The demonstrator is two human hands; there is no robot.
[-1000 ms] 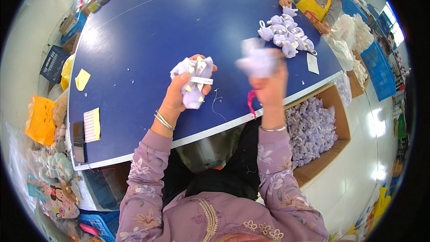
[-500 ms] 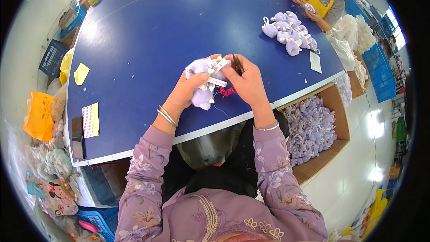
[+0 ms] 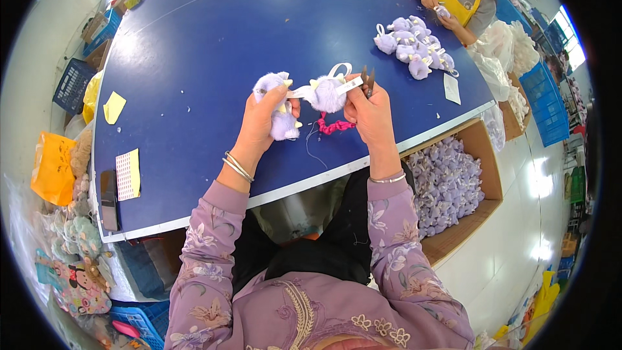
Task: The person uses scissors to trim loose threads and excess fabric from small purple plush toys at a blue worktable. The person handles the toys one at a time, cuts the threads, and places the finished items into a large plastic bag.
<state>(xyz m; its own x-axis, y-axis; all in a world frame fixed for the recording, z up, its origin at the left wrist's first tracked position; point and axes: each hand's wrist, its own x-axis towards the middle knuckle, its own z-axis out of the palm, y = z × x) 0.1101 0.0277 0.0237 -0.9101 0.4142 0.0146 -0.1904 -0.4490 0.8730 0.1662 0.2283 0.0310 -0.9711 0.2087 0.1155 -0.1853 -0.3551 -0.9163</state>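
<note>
- Blue table (image 3: 214, 45) was in front of me, mostly bare in the middle; nothing lay btw my hands and the far side.
- Far right on the table: heap of finished purple plush toys (image 3: 414, 45), a white paper slip (image 3: 451, 88) just near of it. A co-worker's hands (image 3: 435, 8) were at the far right edge, holding one small purple piece.
- Left side of table: yellow note (image 3: 114, 107), a striped yellow card (image 3: 127, 174) nearer me, a dark phone-like thing (image 3: 109, 199) by the near left edge.
- Right of me, below table level: cardboard box (image 3: 483, 155) full of more purple plush.
- Off the left edge: orange bag (image 3: 50, 167) and blue crates (image 3: 70, 84).
- My left hand (image 3: 265, 123) was closed round one purple plush toy (image 3: 282, 113), thumb on top, fingers wrapped under it, held over the near-middle of the table.
- My right hand (image 3: 370, 113) pinched a second plush (image 3: 326, 94), fluffy, round, lilac, w/ small cream bits and a white ribbon loop on top; same hand also gripped small dark snips (image 3: 367, 80), tips pointing far.
- The 2 plushes were joined by a white strip btw my hands.
- A pink coiled cord (image 3: 334, 126) hung just under the right hand; a thin thread trailed onto the table.
</note>
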